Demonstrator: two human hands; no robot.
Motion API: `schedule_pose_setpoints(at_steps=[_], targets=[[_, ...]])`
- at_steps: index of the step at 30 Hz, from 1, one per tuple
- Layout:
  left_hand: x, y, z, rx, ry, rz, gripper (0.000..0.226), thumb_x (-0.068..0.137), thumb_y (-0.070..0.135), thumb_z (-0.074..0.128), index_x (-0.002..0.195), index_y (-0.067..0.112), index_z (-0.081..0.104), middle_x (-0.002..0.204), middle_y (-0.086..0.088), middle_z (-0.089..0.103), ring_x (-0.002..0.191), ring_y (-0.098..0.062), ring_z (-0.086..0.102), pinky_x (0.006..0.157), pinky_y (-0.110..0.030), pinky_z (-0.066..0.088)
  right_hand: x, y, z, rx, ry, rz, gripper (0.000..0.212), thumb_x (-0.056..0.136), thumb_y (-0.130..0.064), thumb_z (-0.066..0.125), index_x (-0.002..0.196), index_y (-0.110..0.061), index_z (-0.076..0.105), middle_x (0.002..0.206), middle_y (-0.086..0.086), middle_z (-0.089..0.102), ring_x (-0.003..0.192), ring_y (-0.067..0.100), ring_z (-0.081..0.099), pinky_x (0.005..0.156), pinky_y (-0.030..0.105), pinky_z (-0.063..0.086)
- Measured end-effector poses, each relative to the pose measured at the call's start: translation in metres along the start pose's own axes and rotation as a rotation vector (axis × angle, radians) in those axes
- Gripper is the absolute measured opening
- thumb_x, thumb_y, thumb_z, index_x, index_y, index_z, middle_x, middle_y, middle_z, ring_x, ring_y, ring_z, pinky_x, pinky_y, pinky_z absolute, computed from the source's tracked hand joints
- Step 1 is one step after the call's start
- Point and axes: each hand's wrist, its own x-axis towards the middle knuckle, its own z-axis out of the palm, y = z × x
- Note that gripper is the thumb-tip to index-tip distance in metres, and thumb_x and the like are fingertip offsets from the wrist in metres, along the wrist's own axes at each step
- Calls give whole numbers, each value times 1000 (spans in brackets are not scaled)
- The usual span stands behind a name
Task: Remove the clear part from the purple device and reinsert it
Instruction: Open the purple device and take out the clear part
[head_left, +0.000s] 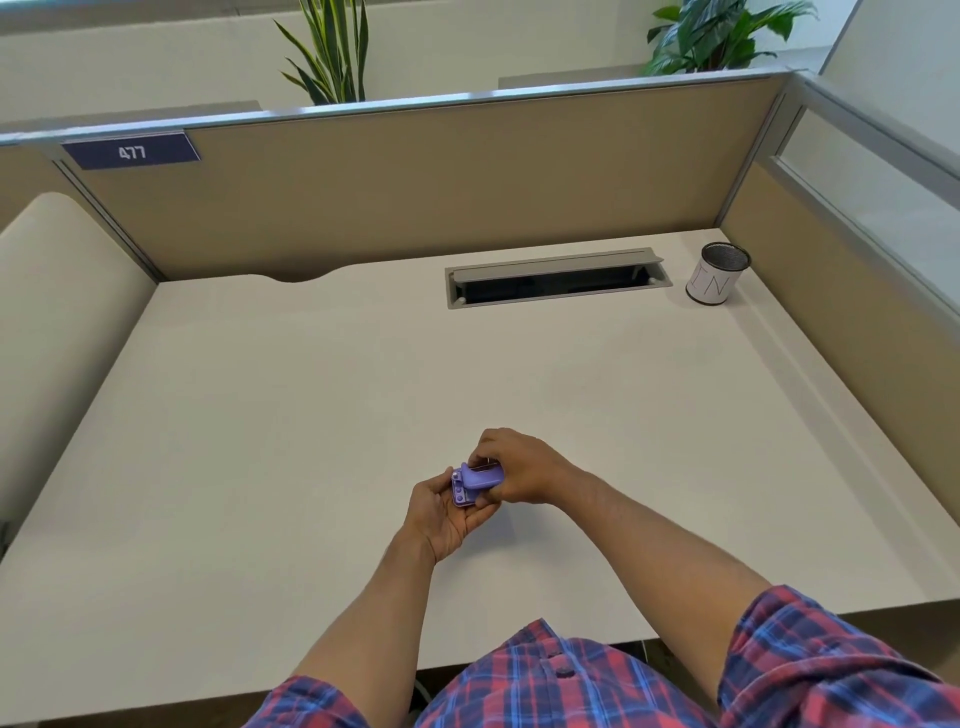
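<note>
Left hand (441, 512) cradles the purple device (474, 483) in curled fingers above the desk (311, 415), while the right hand (511, 470) pinches narrow at its far end. The clear part is too hidden between those fingertips to make out. Risk, I'd say: a sideways tug could jam it or pop it loose onto the desk.

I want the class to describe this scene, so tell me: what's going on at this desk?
A person in a plaid shirt holds a small purple device above the desk. The left hand cradles it from below, while the right hand grips its upper side, fingers at the top edge. Whether the clear part is in or out cannot be told. A mesh cup stands at the far right, untouched.
</note>
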Motion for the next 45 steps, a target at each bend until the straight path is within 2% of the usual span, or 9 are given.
schedule_pose_setpoints(at_steps=[4, 6, 8, 11, 14, 18, 28, 37, 45], targets=[[-3, 8, 3, -10, -17, 37, 47, 107, 29, 34, 127, -5, 60, 111, -28, 74, 87, -42, 76, 70, -46, 65, -6, 8, -1, 279, 88, 19, 46, 72, -46, 84, 113, -31, 72, 110, -8, 64, 102, 10, 58, 87, 24, 49], [-4, 11, 6, 5, -8, 48, 46, 107, 29, 36, 126, -5, 61, 116, -29, 71, 94, -44, 74, 74, -48, 65, -11, 9, -1, 599, 179, 149, 39, 78, -50, 80, 113, -34, 72, 116, -10, 65, 107, 9, 63, 91, 24, 52], [-5, 14, 8, 27, 14, 52, 46, 107, 29, 37, 128, -5, 60, 126, -28, 66, 106, -46, 69, 81, -51, 62, -12, 14, -1, 806, 286, 331, 28, 90, -45, 72, 107, -23, 76, 108, -6, 71, 97, 15, 68, 85, 28, 55], [-6, 12, 10, 56, 32, 47, 47, 107, 32, 37, 129, -3, 59, 127, -27, 66, 111, -45, 65, 82, -50, 61, -15, 22, 0, 860, 246, 500, 31, 99, -35, 64, 86, -10, 77, 76, -1, 74, 67, 16, 68, 63, 27, 52], [-6, 11, 9, 70, 30, 44, 46, 108, 33, 36, 125, -1, 61, 112, -25, 75, 100, -43, 72, 74, -47, 65, -20, 25, 1, 929, 197, 541, 30, 98, -26, 65, 77, -6, 76, 67, 7, 72, 55, 15, 65, 53, 25, 52], [-7, 12, 10, 82, 15, 37, 46, 108, 36, 36, 118, 0, 63, 102, -23, 77, 87, -40, 77, 67, -44, 66, -18, 25, -1, 1078, 174, 612, 24, 97, -18, 64, 80, -3, 74, 68, 10, 72, 53, 16, 66, 52, 23, 54], [-11, 12, 13, 96, 3, 30, 42, 108, 35, 37, 115, 3, 64, 102, -22, 78, 87, -40, 77, 66, -43, 66, -18, 29, 2, 1289, 156, 737, 17, 95, -15, 63, 89, -5, 75, 72, 7, 73, 60, 16, 66, 56, 24, 55], [-10, 14, 19, 66, 4, 58, 41, 109, 33, 37, 113, 3, 64, 100, -22, 78, 85, -39, 77, 64, -43, 65, -21, 31, 5, 1408, 195, 655, 21, 98, -25, 65, 96, -8, 77, 83, 6, 75, 69, 16, 70, 63, 25, 57], [-8, 17, 22, 65, 36, 100, 42, 109, 33, 36, 114, 2, 63, 99, -22, 78, 83, -39, 78, 66, -43, 66, -34, 40, 11, 1416, 116, 402, 24, 101, -17, 60, 118, -6, 74, 115, 12, 77, 105, 21, 74, 80, 23, 58]])
